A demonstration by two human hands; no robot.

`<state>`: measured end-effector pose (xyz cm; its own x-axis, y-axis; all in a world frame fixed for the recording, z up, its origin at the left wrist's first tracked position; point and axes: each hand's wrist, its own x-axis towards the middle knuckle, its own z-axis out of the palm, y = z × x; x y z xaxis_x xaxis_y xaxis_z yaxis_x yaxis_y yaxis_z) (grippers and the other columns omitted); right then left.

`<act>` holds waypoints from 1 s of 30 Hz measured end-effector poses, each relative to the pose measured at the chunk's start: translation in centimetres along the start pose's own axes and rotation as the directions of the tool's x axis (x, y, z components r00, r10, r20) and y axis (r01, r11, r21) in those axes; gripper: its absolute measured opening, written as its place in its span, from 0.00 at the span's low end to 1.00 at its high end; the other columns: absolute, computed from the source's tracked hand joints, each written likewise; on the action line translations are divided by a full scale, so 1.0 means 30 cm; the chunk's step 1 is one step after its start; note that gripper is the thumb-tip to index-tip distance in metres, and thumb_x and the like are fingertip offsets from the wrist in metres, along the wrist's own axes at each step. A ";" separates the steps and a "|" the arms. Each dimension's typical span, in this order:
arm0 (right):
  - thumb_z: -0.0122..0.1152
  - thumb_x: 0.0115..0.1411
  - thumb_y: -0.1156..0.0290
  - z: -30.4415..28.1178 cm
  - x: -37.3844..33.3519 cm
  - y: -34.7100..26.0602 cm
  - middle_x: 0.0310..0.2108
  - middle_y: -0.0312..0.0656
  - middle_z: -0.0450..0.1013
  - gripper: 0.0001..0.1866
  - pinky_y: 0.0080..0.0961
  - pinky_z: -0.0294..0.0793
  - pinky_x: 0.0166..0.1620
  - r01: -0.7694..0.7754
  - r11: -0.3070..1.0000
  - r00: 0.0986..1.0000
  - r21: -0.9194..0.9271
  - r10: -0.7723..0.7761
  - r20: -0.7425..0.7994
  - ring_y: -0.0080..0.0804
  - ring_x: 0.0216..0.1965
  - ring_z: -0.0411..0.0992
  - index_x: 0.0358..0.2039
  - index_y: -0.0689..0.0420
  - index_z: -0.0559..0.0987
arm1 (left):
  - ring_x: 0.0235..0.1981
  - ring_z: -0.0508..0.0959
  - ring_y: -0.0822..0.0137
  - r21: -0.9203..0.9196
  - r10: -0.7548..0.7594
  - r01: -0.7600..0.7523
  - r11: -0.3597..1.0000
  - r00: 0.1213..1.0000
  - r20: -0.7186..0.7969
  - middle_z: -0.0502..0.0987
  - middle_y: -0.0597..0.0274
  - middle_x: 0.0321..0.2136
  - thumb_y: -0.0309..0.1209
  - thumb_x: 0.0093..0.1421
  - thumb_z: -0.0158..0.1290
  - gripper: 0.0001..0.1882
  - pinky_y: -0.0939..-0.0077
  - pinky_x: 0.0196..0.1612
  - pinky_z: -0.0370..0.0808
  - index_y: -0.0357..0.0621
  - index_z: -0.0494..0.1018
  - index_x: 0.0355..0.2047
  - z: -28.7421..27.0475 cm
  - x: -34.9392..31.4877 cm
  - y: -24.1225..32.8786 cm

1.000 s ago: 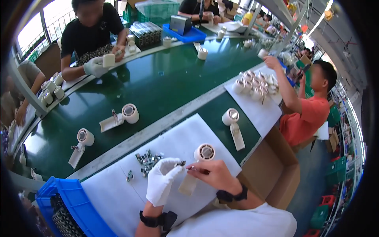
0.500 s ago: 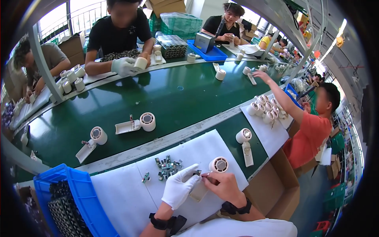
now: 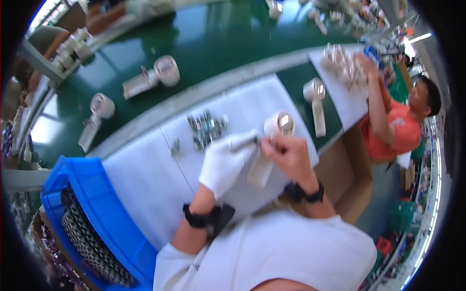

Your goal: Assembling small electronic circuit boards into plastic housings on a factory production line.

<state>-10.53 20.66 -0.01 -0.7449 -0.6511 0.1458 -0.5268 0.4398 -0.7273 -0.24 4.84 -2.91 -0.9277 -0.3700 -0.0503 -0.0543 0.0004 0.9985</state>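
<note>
My left hand (image 3: pixel 227 162), in a white glove, pinches a small dark part, seemingly a small circuit board (image 3: pixel 250 141), blurred by motion. Close against it, my bare right hand (image 3: pixel 291 155) has thumb and forefinger pressed together; whatever sits between them is too small to make out. Just beyond the fingers lies a white handheld fan (image 3: pixel 275 124) with a round head. Its open handle shell (image 3: pixel 260 170) extends below my hands, partly covered by them. A pile of small green circuit boards (image 3: pixel 206 128) lies beyond my left hand, with a single board (image 3: pixel 175 146) apart from it.
A blue crate (image 3: pixel 109 208) holding dark gridded parts stands at left. More open fans (image 3: pixel 166 71) rest on the green conveyor (image 3: pixel 213 34), and another fan (image 3: pixel 318 104) lies at right. A cardboard box (image 3: pixel 347 169) stands beside a co-worker in red (image 3: pixel 400 126).
My view has tilted downward, so the bench sits higher in the picture. Both hands remain together over the fan. The co-worker in red has drawn an arm back from the conveyor toward the white fan pile.
</note>
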 end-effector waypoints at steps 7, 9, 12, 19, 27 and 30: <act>0.67 0.57 0.70 0.001 0.003 0.027 0.12 0.32 0.61 0.07 0.19 0.56 0.21 -0.020 0.994 0.999 0.107 0.015 0.048 0.14 0.16 0.57 0.29 0.62 0.81 | 0.41 0.80 0.74 -0.249 -0.183 0.189 0.950 0.982 0.046 0.83 0.59 0.42 0.21 0.61 0.57 0.14 0.79 0.48 0.77 0.36 0.79 0.49 0.019 0.017 -0.016; 0.67 0.57 0.71 -0.002 0.000 0.042 0.13 0.31 0.62 0.07 0.18 0.56 0.21 -0.012 0.994 0.999 0.108 0.006 0.053 0.13 0.17 0.56 0.30 0.62 0.82 | 0.41 0.80 0.74 -0.245 -0.187 0.195 0.950 0.981 0.056 0.83 0.59 0.41 0.20 0.62 0.56 0.14 0.80 0.48 0.77 0.35 0.79 0.49 0.024 0.020 -0.012; 0.67 0.56 0.71 -0.015 -0.017 0.041 0.13 0.30 0.63 0.06 0.17 0.55 0.21 -0.010 0.995 0.996 0.098 0.001 0.085 0.12 0.17 0.56 0.31 0.62 0.83 | 0.41 0.80 0.74 -0.224 -0.174 0.183 0.957 0.983 0.061 0.83 0.59 0.41 0.20 0.62 0.56 0.14 0.80 0.47 0.77 0.35 0.79 0.49 0.026 -0.003 -0.012; 0.70 0.56 0.71 -0.040 -0.030 0.069 0.15 0.26 0.67 0.06 0.15 0.53 0.23 -0.136 0.968 0.984 0.212 0.108 0.138 0.10 0.19 0.56 0.33 0.60 0.85 | 0.41 0.80 0.74 -0.233 -0.251 0.282 0.931 0.956 0.152 0.82 0.59 0.40 0.21 0.62 0.57 0.14 0.80 0.47 0.78 0.35 0.78 0.49 0.018 0.002 0.000; 0.70 0.57 0.71 -0.063 -0.003 0.094 0.16 0.25 0.64 0.07 0.15 0.52 0.24 -0.182 0.947 0.964 0.263 0.120 0.237 0.10 0.19 0.54 0.34 0.59 0.85 | 0.39 0.81 0.73 -0.235 -0.297 0.341 0.910 0.933 0.203 0.82 0.60 0.40 0.22 0.62 0.58 0.14 0.79 0.45 0.78 0.35 0.79 0.49 0.029 0.022 0.013; 0.70 0.57 0.71 -0.063 0.005 0.097 0.15 0.25 0.62 0.07 0.15 0.51 0.25 -0.196 0.947 0.956 0.255 0.126 0.266 0.11 0.20 0.53 0.34 0.60 0.84 | 0.39 0.81 0.73 -0.211 -0.292 0.324 0.922 0.941 0.170 0.82 0.59 0.40 0.22 0.62 0.58 0.14 0.79 0.44 0.79 0.34 0.79 0.48 0.037 0.022 0.007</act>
<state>-12.93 23.00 -0.84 -0.6690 -0.7316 -0.1310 -0.2486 0.3863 -0.8882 -1.26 5.63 -2.75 -0.9202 -0.1906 -0.3420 -0.2724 -0.3157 0.9089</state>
